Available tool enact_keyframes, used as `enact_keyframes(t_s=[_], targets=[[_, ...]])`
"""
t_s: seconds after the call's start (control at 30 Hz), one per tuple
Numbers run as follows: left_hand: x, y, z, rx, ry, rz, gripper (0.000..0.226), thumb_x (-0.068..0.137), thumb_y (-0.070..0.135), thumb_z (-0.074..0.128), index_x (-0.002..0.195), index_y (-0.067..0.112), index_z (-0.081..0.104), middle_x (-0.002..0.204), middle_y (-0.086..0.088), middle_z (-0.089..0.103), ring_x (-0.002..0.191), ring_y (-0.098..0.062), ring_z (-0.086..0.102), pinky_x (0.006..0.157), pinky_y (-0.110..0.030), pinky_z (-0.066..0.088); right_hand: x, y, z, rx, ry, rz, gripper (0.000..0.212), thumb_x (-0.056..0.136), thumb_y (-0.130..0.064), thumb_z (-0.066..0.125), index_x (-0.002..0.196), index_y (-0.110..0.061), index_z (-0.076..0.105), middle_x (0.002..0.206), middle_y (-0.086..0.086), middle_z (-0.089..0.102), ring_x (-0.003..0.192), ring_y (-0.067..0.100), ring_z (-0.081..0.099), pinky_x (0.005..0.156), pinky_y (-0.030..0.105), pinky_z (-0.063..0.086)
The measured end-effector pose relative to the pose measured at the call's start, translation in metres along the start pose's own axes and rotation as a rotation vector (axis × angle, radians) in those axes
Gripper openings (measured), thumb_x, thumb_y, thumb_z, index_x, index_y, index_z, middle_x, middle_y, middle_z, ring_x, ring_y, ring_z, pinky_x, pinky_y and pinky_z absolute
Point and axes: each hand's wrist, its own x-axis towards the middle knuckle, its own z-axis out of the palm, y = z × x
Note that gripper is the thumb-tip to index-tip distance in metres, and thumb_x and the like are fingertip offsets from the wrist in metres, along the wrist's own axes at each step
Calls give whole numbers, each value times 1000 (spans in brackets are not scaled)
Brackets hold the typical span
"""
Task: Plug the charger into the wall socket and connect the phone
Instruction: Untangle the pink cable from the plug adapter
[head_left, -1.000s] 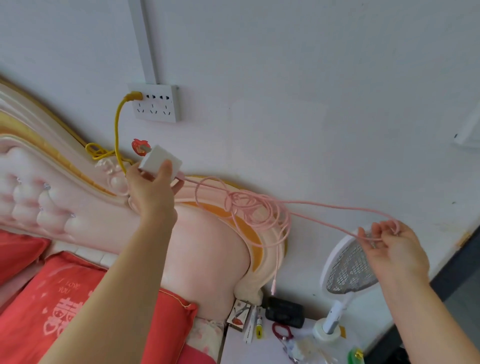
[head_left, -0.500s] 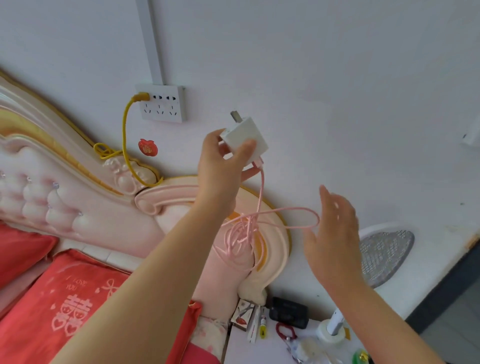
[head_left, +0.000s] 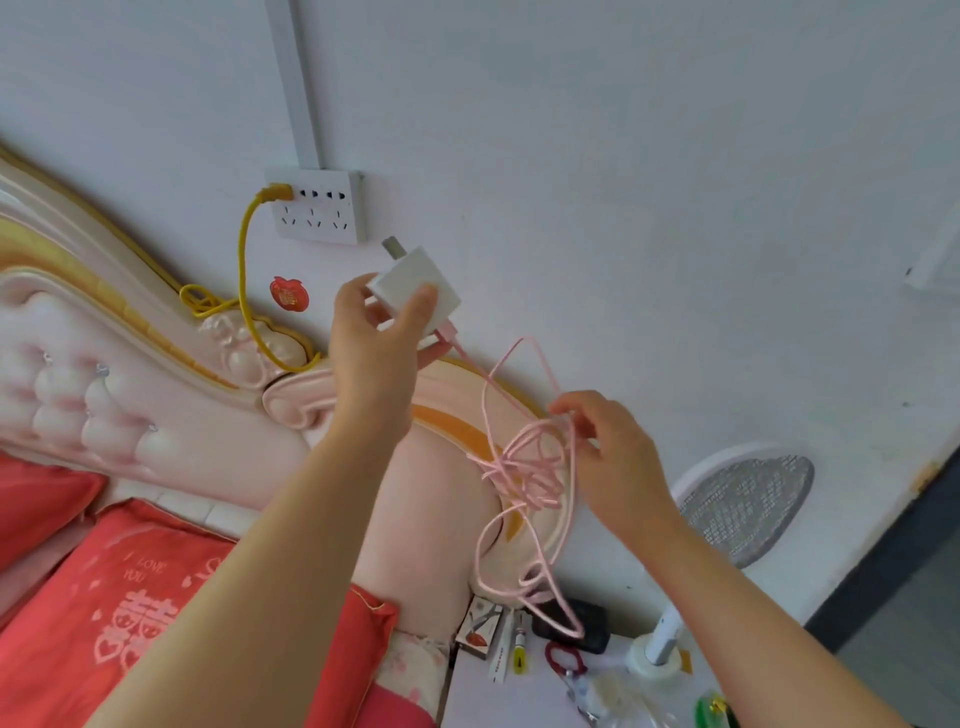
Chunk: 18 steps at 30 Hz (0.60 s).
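Your left hand (head_left: 371, 353) just below-right of socket (head_left: 319, 213): fingers (head_left: 422, 307) pinch white charger (head_left: 415, 283), prongs tilted up toward socket's lower right corner, not touching. Your right hand (head_left: 613, 457) farther down-right of socket: fingers (head_left: 571, 406) pinch tangled pink cable (head_left: 524, 457) hanging from charger. Yellow plug (head_left: 275, 192) sits in socket's top-left slot; slots right of it open. Pillow (head_left: 140, 597) well below socket reads "I LOVE YOU".

The left hand (head_left: 371, 358) grips the white charger (head_left: 415, 283) just right of and below the wall socket (head_left: 319, 213); the right hand (head_left: 613, 457) pinches its tangled pink cable (head_left: 524, 467).
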Motion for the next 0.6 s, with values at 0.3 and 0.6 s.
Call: enact_keyframes(t_s=[0.3, 0.6], targets=[[29, -13, -60, -35, 148, -48, 13, 88, 11, 56, 98, 15, 49, 96, -6, 60, 81, -24, 63, 64, -35, 59, -5, 36, -25, 773, 160, 462, 36, 81, 22, 42, 67, -11, 51, 72, 6, 49, 72, 15, 52, 69, 19, 57], [-17, -44, -23, -91, -288, -393, 17, 91, 18, 49, 97, 4, 56, 53, 0, 62, 64, -18, 50, 65, -31, 42, 23, -2, -14, 1221, 218, 543, 45, 82, 26, 23, 60, -11, 38, 68, 3, 43, 76, 16, 58, 56, 19, 55]])
